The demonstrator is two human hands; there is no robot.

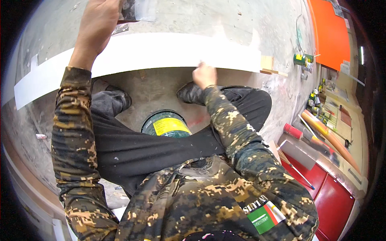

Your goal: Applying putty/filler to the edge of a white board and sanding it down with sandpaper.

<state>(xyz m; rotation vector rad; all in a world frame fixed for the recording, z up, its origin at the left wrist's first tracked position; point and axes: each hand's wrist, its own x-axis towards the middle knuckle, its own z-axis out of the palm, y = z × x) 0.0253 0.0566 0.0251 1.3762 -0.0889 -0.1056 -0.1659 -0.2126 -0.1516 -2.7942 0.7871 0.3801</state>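
A long white board (161, 50) lies across in front of me, bowed by the lens. My left hand (98, 26) is raised over its left part, with the fingers cut off by the upper edge. Right beside that hand shows a dark, partly see-through flat piece (130, 10); whether I hold it or it lies beyond, I cannot tell. My right hand (205, 75) is closed at the near edge of the board, right of the middle. Anything in its fingers is too small or hidden to make out.
Between my legs stands a green bucket (171, 124) with a yellow label. Wood pieces (267, 64) sit by the board's right end. At right are cans (299, 59), an orange panel (329, 34), a red cabinet (331, 197) and a cluttered bench with rolls (329, 138).
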